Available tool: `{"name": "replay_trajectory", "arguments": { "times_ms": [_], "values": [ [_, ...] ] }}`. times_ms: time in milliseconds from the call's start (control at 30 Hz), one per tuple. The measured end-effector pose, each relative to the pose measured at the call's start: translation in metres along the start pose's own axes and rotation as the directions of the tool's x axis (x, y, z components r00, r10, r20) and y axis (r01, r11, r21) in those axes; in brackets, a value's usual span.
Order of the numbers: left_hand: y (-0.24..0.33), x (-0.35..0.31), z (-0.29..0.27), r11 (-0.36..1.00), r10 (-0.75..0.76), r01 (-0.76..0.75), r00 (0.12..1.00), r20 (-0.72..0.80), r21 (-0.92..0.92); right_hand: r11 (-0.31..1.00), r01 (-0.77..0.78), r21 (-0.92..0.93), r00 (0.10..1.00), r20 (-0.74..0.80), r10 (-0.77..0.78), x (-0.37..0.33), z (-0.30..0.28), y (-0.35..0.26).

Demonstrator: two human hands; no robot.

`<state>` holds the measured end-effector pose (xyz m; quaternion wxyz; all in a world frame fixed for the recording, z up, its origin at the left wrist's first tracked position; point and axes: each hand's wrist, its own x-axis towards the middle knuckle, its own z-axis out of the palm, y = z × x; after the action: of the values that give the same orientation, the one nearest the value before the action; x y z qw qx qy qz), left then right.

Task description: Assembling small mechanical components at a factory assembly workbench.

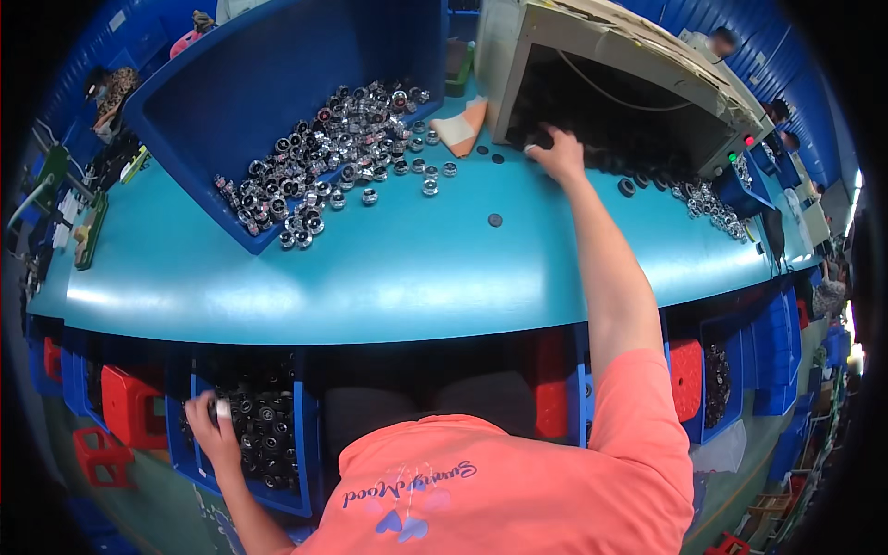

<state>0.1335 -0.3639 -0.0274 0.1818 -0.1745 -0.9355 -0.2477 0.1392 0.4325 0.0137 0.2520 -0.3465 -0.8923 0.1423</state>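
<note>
At the mouth of a pale box (504, 74), my right hand (560, 157) has its fingers curled round a small black round piece (540, 139). More black round pieces (627, 187) lie along the box's lower edge, and a few black discs (495, 220) are scattered on the blue table (416, 277). Low on the left, my left hand (215, 430) hovers at a blue bin (303, 435) full of black wheel-like parts (268, 430). Its fingers are bent, with white wrapping on one; a dark thing seems to be between them, too blurred to name.
A large tipped blue bin (250, 83) spills clear-and-black wheels (351, 139) onto the table. An orange-and-white piece (462, 128) lies beside the box. More clear wheels (717, 208) sit at the right by a small blue container (745, 185). Red stools (134, 407) stand below left.
</note>
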Motion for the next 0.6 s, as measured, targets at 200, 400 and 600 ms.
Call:
{"name": "replay_trajectory", "arguments": {
  "times_ms": [200,400,600],
  "values": [
    [-0.031,-0.074,-0.013,0.934,-0.169,0.087,0.963,0.212,0.347,0.999,0.036,0.022,0.999,0.031,-0.037,-0.019,0.011,-0.043],
    [0.064,0.012,0.003,0.983,0.171,-0.170,0.985,0.002,0.066,0.977,0.119,0.177,0.965,0.213,-0.156,-0.043,-0.005,-0.038],
    [0.214,0.132,0.066,0.744,0.458,-0.435,0.885,-0.087,-0.507,0.878,0.292,0.380,0.900,0.201,-0.386,-0.097,-0.030,-0.108]
  ]
}}
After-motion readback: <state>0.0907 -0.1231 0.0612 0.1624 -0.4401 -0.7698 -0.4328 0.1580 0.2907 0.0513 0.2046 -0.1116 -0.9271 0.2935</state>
